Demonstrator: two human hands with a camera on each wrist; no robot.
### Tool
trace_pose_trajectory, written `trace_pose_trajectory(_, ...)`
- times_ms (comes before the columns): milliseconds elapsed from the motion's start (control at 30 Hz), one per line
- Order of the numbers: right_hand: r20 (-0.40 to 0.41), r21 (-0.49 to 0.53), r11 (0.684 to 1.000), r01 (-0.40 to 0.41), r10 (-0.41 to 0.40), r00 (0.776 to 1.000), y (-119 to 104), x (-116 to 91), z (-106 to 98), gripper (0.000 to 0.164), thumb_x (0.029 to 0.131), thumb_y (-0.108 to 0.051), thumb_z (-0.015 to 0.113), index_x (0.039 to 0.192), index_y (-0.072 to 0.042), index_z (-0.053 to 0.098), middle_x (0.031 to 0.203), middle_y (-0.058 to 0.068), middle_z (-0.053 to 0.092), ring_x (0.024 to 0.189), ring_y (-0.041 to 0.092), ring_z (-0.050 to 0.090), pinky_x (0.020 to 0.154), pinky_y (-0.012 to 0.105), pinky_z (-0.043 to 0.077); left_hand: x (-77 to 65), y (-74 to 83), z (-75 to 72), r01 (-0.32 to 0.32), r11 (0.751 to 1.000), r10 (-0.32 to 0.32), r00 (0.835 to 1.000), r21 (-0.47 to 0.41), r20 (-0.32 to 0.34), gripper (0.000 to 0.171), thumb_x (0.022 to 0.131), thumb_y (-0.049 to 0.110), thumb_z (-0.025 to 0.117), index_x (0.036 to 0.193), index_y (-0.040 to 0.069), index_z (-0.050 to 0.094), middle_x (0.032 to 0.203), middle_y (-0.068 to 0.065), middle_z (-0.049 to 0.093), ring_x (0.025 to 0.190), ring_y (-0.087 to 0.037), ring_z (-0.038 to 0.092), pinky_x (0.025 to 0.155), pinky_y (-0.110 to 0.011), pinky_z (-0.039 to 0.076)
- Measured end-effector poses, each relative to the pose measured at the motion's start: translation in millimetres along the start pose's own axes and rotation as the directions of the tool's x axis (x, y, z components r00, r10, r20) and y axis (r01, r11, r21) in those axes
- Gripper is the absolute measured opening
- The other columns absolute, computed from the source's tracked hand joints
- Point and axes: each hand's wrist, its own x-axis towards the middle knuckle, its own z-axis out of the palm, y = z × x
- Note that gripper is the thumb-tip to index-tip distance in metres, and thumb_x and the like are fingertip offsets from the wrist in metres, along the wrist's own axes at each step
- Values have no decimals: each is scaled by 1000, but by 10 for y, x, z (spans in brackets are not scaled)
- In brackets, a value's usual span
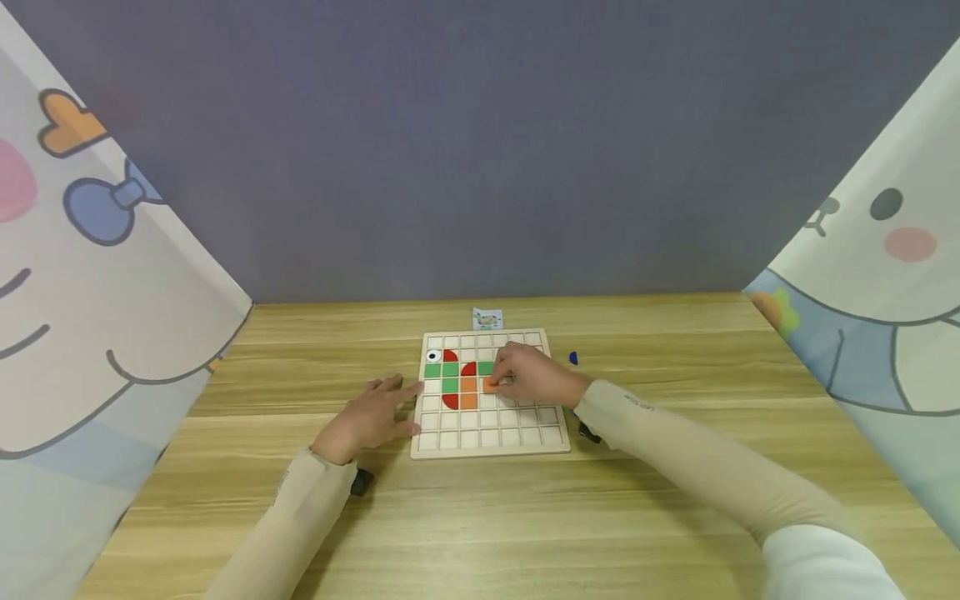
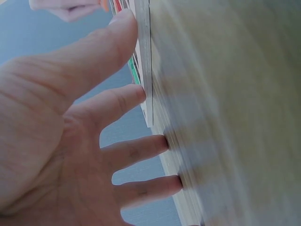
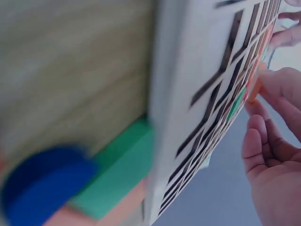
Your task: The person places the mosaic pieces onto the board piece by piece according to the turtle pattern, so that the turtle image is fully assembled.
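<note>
A wooden grid board [image 1: 487, 440] lies flat on the table. Its upper left cells hold an eye tile [image 1: 433, 356], green squares [image 1: 450, 385], red quarter-round tiles [image 1: 450, 402] and orange squares [image 1: 468, 402]. Over the middle of the grid, my right hand [image 1: 534, 375] pinches an orange square tile [image 3: 255, 88] between thumb and fingers, just right of the placed orange ones. My left hand [image 1: 367, 421] is spread at the board's left side, thumb and index fingertip right at its edge. In the left wrist view its other fingertips [image 2: 162, 142] reach down to the tabletop.
Behind the board lies a small printed card [image 1: 487, 319]. Along the board's right side are a blue rounded piece [image 3: 44, 186] and a green block [image 3: 117, 167], partly hidden by my right arm in the head view. A grey panel [image 1: 480, 167] rises behind the table.
</note>
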Motion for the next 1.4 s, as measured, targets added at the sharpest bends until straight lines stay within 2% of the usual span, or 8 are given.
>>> trace_pose_trajectory(367,31,-30,996,-82,83,996,-53,118,68,10,85,-11,71,94,-12,76,86,-4,60,77,7,50,69,24,45,5,10,4,11,1000,-11,1000,4,-1,70,86,33,69,147,17,37,150,-24,24,130,-56,21,87,-76,27)
trace_pose_trajectory(633,29,-45,996,-73,74,997,-71,122,85,9,85,-10,72,93,-10,76,86,-1,60,80,10,51,70,25,46,-1,20,-1,27,1000,-27,1000,1,7,70,86,33,68,147,18,36,151,-23,23,131,-55,19,87,-77,25)
trace_pose_trajectory(900,21,-63,996,-58,59,998,-73,75,77,12,87,-11,69,97,-9,76,82,-6,52,74,10,45,65,25,42,1,16,10,27,1000,-27,1000,0,9,70,86,33,68,147,18,36,151,-23,22,131,-55,19,87,-77,25)
trace_pose_trajectory(1067,-13,-14,994,-111,111,994,-40,-80,-71,16,90,-11,66,104,-10,74,93,-4,53,81,11,47,71,27,44,-1,24,9,20,1000,-20,1000,-1,4,70,87,32,68,147,17,37,151,-24,23,131,-55,19,88,-76,25)
trace_pose_trajectory(1200,-11,24,985,-168,169,986,97,-301,-273,20,90,-8,65,109,-7,71,100,0,54,85,15,50,74,31,46,-6,25,9,18,1000,-18,1000,4,1,70,87,32,68,147,16,37,150,-24,23,131,-55,20,88,-76,25)
trace_pose_trajectory(1333,28,14,982,-191,190,981,264,-582,-390,15,88,-10,69,102,-10,73,97,-1,55,85,15,51,73,32,47,-16,21,5,9,1000,-9,1000,11,-3,70,87,32,68,147,16,37,150,-25,24,130,-56,20,88,-76,26)
trace_pose_trajectory(1400,35,0,985,-174,174,984,313,-718,-401,13,86,-11,71,98,-12,74,95,-3,56,86,15,52,74,32,47,-16,19,2,5,1000,-5,1000,13,-3,69,87,31,68,147,15,37,150,-25,24,130,-56,21,88,-76,26)
